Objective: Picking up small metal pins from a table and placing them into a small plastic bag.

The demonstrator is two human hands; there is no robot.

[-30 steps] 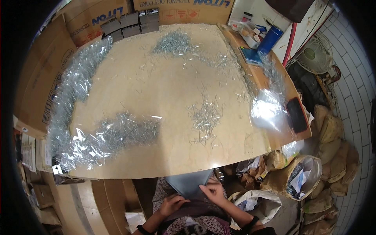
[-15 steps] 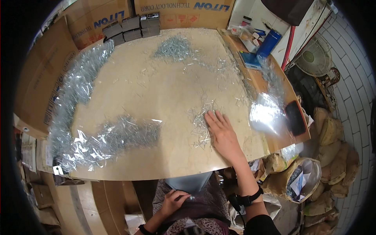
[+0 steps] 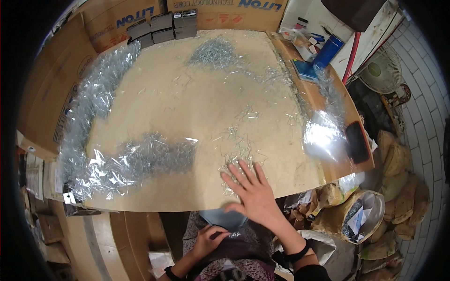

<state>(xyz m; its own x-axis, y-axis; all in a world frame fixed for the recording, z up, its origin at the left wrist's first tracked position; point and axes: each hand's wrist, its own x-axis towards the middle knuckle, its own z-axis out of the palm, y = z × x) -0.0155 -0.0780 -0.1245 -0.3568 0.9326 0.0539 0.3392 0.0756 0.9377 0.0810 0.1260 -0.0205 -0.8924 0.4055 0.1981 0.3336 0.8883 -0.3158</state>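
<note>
My right hand [image 3: 253, 193] lies near the table's front edge, palm down and fingers spread. Its fingertips touch a loose scatter of thin, shiny metal pins [image 3: 238, 152] on the pale tabletop [image 3: 168, 107]. Below the edge, at my lap, my left hand [image 3: 209, 240] is closed in a pinch on the rim of a grey-blue, thin-walled bag or pouch [image 3: 219, 220]. A small clear, glinting bit shows at its fingertips. The front of the bag is partly hidden by the table edge and my right hand.
Clear plastic bags of pins [image 3: 101, 93] line the table's left side. A pin heap [image 3: 213, 52] lies at the back, near stacked dark packs [image 3: 161, 25]. Along the right stand a blue cylinder [image 3: 328, 50], a blue scale-like box [image 3: 305, 70] and a dark phone-like slab [image 3: 357, 142].
My right hand has drawn back toward the front edge and its fingers have spread. Some pins have shifted nearer with it. My left hand stays at the bag.
</note>
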